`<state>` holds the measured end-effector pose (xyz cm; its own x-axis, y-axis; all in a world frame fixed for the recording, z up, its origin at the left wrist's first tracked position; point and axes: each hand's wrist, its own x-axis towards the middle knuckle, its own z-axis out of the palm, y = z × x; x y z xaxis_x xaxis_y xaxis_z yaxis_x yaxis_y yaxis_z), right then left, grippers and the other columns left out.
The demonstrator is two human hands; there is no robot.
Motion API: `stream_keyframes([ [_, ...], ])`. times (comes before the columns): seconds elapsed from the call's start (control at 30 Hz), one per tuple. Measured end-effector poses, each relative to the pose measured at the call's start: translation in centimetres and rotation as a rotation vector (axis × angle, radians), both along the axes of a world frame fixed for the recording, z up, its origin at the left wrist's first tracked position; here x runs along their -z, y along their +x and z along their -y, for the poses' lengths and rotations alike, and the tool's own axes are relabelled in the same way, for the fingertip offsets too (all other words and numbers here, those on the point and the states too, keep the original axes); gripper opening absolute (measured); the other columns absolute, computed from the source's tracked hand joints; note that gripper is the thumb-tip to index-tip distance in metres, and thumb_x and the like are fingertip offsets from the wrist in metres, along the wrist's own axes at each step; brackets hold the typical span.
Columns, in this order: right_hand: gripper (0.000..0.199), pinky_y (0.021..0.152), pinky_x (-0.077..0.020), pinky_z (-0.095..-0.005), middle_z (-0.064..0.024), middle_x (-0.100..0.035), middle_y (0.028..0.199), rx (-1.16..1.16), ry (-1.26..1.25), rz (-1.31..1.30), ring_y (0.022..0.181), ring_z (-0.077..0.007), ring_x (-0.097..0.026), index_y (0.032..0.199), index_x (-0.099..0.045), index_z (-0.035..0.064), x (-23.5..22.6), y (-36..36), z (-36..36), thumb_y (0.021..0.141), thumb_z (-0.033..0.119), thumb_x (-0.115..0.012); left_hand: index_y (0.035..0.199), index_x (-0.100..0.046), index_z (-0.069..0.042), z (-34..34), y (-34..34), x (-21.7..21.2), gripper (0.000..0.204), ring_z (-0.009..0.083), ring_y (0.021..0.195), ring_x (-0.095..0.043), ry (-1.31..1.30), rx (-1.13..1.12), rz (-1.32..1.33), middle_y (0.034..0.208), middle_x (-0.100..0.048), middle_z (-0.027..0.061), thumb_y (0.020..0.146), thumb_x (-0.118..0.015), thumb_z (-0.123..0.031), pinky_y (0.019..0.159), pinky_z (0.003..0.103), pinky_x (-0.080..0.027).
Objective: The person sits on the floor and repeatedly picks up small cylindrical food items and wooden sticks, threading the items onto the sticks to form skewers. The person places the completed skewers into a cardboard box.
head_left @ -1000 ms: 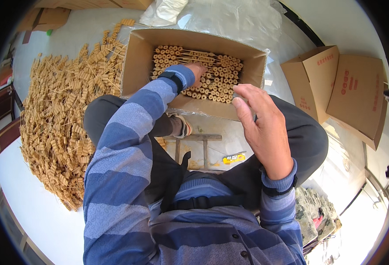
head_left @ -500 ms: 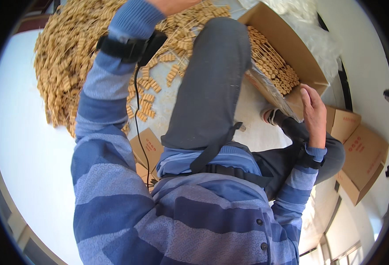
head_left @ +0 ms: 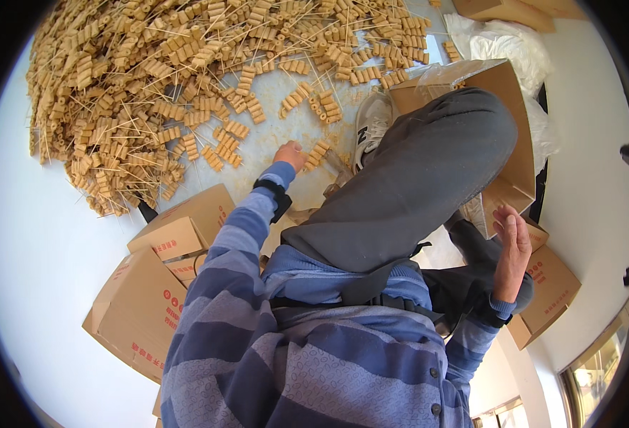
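Observation:
My left hand (head_left: 291,155) is low over the floor, its fingers curled and partly hidden. Right against its fingertips lies a skewer of tan ridged rolls (head_left: 317,155); whether a stick is pinched cannot be seen. A large heap of similar skewers (head_left: 143,93) spreads over the far left, with loose ones (head_left: 326,107) along its near side. My right hand (head_left: 512,246) is by the near corner of an open cardboard box (head_left: 518,128), fingers loosely extended, gripping nothing visible. My bent knee and thigh hide the inside of this box.
Closed cardboard cartons (head_left: 139,307) stand at left beside my hip, and another carton (head_left: 546,292) lies right of my folded leg. Crumpled clear plastic (head_left: 503,46) is piled beyond the box. My shoe (head_left: 375,128) stands between skewers and box.
My left hand has come down from the far heap to a loose skewer near my leg. The view has shifted, and my raised knee now covers the packed skewers inside the box.

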<state>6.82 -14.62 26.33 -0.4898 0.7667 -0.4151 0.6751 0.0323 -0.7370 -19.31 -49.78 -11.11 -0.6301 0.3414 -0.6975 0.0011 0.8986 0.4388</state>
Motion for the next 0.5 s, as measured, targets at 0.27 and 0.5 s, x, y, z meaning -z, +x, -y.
stream_keyframes([
  [0.27,0.032,0.096,-0.0501,-0.0317,-0.0097,-0.070,0.115,-0.105,0.086,0.145,0.108,-0.0179,-0.065,0.123,-0.066,-0.0009,-1.4,-4.0,0.4,0.106,0.025,-0.055,0.123,-0.057,-0.008,-4.5,3.8,2.0,0.058,0.0379,0.114,-0.060,-0.177,0.238,-0.146,0.124,-0.057,0.0169,0.076,-0.081,-0.031,0.093,0.050,-0.051],
  [0.5,0.023,0.094,-0.0508,-0.0358,-0.0167,-0.071,0.113,-0.343,0.575,-0.035,0.108,-0.0259,-0.065,0.117,-0.067,-0.0037,-6.7,-11.0,3.6,0.102,0.006,-0.052,0.126,-0.057,-0.007,-0.4,-0.7,-3.7,0.053,0.0392,0.108,-0.062,-0.040,0.195,-0.167,0.120,-0.058,0.0171,0.079,-0.077,-0.017,0.092,0.048,-0.052],
])
